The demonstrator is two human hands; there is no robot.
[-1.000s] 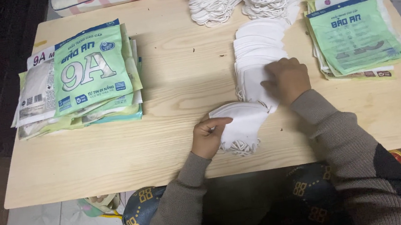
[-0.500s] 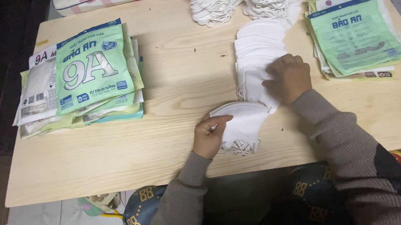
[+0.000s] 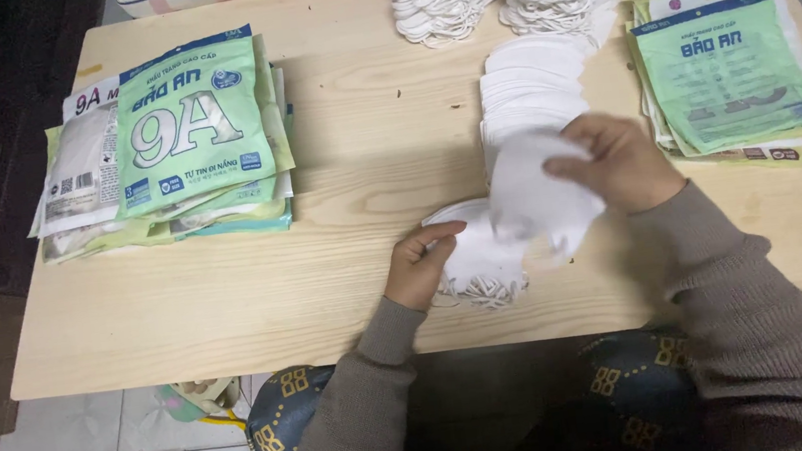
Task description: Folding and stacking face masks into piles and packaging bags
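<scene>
Fingers of the right hand (image 3: pixel 620 162) pinch a white mask (image 3: pixel 540 189) lifted off the table — left hand (image 3: pixel 418 266), at seven o'clock from it, curls onto the small mask pile (image 3: pixel 475 257).

Two stacks of flat rectangular packets lie on the table (image 3: pixel 339 212). The left stack (image 3: pixel 166 146) sits near the table's left edge, loosely fanned: the top packet (image 3: pixel 193 118) is green with white lettering and small blue badges, and beneath it show white and pale green packets, one (image 3: pixel 77 167) with a clear window and a barcode label. The right stack (image 3: pixel 730 67) sits near the right edge, topped by a green packet, printed side up, with white and pale green edges showing below.
</scene>
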